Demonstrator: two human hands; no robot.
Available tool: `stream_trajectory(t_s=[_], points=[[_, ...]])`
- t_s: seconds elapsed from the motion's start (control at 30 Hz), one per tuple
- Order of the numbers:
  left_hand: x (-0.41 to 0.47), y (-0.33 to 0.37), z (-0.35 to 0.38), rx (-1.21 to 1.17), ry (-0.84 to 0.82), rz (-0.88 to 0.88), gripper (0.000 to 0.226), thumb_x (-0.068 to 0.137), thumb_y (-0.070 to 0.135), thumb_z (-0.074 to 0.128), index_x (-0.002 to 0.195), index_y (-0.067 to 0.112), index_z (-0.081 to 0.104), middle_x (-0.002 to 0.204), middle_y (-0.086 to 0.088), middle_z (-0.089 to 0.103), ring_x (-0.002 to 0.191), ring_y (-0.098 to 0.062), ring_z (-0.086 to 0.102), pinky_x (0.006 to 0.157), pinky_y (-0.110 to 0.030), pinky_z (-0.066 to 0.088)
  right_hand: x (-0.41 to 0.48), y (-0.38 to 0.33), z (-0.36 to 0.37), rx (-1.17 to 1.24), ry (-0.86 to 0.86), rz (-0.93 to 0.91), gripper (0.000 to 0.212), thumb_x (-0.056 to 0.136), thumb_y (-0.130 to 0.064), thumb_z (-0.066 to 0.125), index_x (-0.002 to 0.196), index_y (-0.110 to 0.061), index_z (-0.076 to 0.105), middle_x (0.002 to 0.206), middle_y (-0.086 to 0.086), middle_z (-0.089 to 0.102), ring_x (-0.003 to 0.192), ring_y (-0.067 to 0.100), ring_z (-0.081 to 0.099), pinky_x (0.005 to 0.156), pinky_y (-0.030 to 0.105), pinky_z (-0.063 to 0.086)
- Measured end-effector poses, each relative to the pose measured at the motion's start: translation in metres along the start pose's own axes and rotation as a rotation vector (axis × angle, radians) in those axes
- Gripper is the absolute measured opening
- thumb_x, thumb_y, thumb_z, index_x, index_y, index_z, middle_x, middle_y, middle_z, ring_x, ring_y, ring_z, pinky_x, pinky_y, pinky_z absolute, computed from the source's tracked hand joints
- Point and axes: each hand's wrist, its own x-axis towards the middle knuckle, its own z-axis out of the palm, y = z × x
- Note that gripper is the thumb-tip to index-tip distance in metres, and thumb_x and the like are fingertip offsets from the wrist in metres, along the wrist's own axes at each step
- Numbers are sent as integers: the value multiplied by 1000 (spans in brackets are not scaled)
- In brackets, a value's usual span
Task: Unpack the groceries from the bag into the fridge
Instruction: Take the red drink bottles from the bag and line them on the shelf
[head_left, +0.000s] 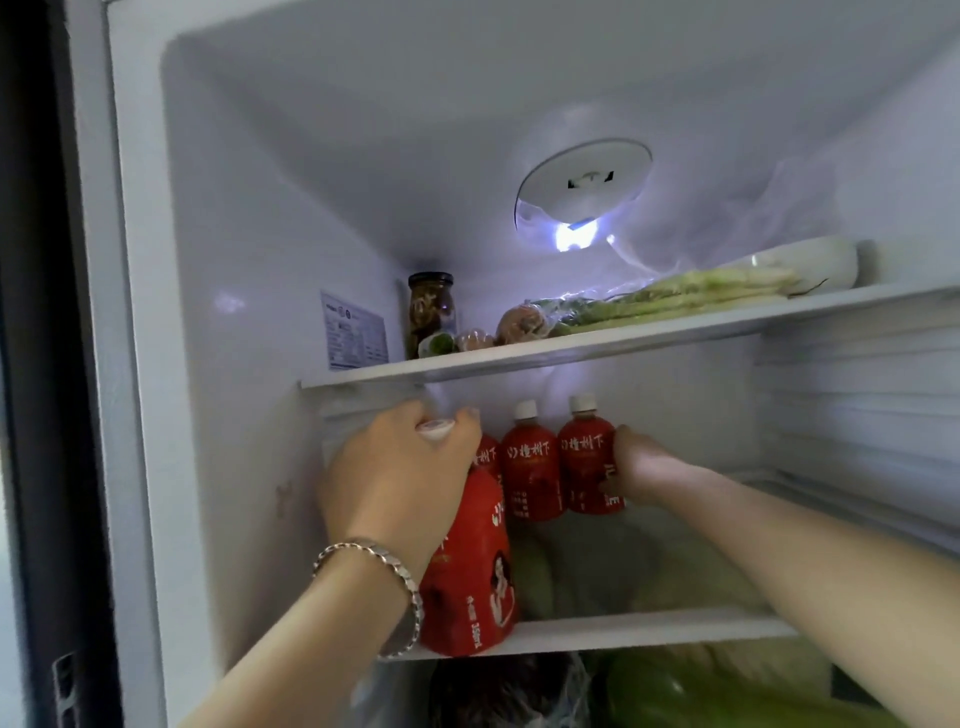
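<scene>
Inside the open fridge (145, 364), the left hand (400, 467), a bracelet (387, 566) at its wrist, clutched the top of a red bottle (467, 582) standing at the front left of the middle shelf (649, 629). At frame center, the right hand (639, 465) curled round the rightmost rear bottle (587, 462), 1 of 3 in a row. Pale produce (649, 566), possibly cabbage, crowded the shelf behind. Higher up, a jar (431, 312), green stalks (701, 296) and a white bowl (810, 265) lined the upper shelf (519, 356).
</scene>
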Motion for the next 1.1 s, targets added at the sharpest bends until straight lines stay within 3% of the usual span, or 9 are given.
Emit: stream_trajectory(t_s=[0.13, 0.27, 0.33, 0.47, 0.57, 0.63, 0.73, 0.9, 1.1], points=[[-2, 0, 1, -32, -10, -12, 39, 82, 53, 48, 61, 20, 49, 57, 5, 52, 60, -19, 54, 54, -26, 36, -39, -15, -2, -77, -134, -283, 60, 82, -34, 65, 134, -12, 42, 134, 8, 48, 124, 25, 47, 101, 31, 40], [-3, 1, 4, -90, 20, -37, 41, 82, 53, 51, 57, 21, 49, 53, 5, 50, 56, -19, 51, 53, -26, 36, -91, -47, -8, 443, -442, -507, 69, 69, -21, 82, 122, -38, 41, 117, -24, 53, 107, -8, 53, 98, 16, 43], [-3, 6, 7, -111, 19, -47, 44, 83, 55, 51, 58, 19, 52, 54, 4, 54, 58, -18, 53, 52, -26, 36, -102, -59, -7, 570, -426, -563, 83, 68, -14, 82, 131, -33, 31, 118, -21, 52, 109, -3, 53, 96, 17, 44], [0, 5, 12, -157, -15, -61, 39, 92, 52, 37, 95, 19, 56, 85, -4, 65, 68, -17, 58, 54, -26, 38, -102, -65, 1, 695, -347, -497, 83, 64, -18, 84, 132, -22, 37, 118, -10, 59, 108, 6, 58, 95, 27, 49], [-22, -12, 17, -170, -38, -142, 35, 97, 31, 39, 128, 17, 37, 125, -6, 48, 98, -14, 50, 78, -22, 39, -96, -59, 7, 611, -256, -470, 85, 67, -30, 82, 135, -22, 33, 123, -9, 57, 107, 5, 56, 96, 28, 47], [-47, -31, 27, -2, -136, -114, 24, 96, 21, 41, 120, 15, 45, 124, -3, 46, 96, -10, 44, 77, -12, 29, -87, -58, 7, 432, -189, -452, 90, 70, -41, 77, 140, -22, 25, 132, -6, 50, 112, 9, 52, 97, 29, 45], [-69, -50, 39, 256, -288, -13, 20, 93, 29, 40, 85, 21, 57, 92, 2, 61, 83, -16, 56, 77, -25, 46, -64, -61, 13, 208, -135, -382, 90, 73, -49, 71, 143, -22, 21, 140, 2, 45, 116, 20, 55, 95, 36, 49], [-69, -50, 37, 302, -326, 57, 25, 92, 37, 39, 102, 27, 60, 79, 8, 55, 78, -10, 51, 70, -22, 40, -29, -74, 39, 474, -233, -198, 93, 74, -30, 76, 144, -23, 15, 141, 10, 39, 113, 31, 55, 60, 28, 58], [-71, -56, 40, 305, -276, 108, 54, 74, 50, 19, 98, 27, 61, 89, 12, 62, 79, -6, 53, 67, -20, 39, -10, -79, 66, 477, -243, -247, 71, 68, -25, 82, 129, -13, 46, 121, 7, 58, 104, 19, 59, 68, 23, 55]])
